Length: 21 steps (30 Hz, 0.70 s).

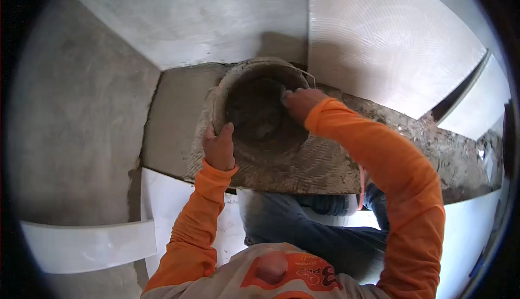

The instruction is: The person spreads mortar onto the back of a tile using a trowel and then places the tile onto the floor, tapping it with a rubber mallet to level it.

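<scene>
A round, mortar-stained bucket [230,82] stands in front of me with its mouth facing up. Dark, wet-looking material [259,117] lies in its shadowed inside. My left hand [219,146] is closed on the bucket's near left rim, thumb over the edge. At the right side of the mouth, my right hand [301,105] reaches in with its fingers curled. Something small and pale shows at its fingertips, but I cannot make out what it is. A thin wire handle [310,76] rests against the bucket's far right side.
Beneath the bucket is a slab [303,177] coated with ridged mortar. Large pale panels [390,34] stand behind it, one with combed lines. A grey wall [81,120] rises on the left. Rubble [444,158] lies to the right, and white panels [86,247] are near my legs.
</scene>
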Motion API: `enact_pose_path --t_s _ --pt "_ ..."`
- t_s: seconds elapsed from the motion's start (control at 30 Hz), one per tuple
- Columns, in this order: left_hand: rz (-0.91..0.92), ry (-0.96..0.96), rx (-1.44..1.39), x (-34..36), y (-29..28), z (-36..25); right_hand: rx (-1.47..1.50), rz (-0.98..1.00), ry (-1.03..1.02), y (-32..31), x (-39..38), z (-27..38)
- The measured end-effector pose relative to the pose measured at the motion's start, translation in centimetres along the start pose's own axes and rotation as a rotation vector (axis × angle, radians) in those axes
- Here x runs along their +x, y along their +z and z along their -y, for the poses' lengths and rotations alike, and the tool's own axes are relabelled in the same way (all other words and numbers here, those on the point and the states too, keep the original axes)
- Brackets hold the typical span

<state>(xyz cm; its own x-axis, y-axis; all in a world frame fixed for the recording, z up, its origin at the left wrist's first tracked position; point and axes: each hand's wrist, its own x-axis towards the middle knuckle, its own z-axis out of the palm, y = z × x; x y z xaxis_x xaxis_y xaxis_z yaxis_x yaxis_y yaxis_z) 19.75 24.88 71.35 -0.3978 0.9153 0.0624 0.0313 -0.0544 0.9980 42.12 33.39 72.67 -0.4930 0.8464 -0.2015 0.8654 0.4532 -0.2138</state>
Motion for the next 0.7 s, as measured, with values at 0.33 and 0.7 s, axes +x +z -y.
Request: enact_pose_path --t_s 0.33,0.7 --pt "-0.099 0.277 -0.037 7.0 -6.7 0.5 -0.229 0.028 -0.251 -0.8 2.2 8.7" --pt "-0.126 0.493 0.144 9.4 -3.5 0.2 0.068 0.198 -0.068 0.6 9.1 6.6"
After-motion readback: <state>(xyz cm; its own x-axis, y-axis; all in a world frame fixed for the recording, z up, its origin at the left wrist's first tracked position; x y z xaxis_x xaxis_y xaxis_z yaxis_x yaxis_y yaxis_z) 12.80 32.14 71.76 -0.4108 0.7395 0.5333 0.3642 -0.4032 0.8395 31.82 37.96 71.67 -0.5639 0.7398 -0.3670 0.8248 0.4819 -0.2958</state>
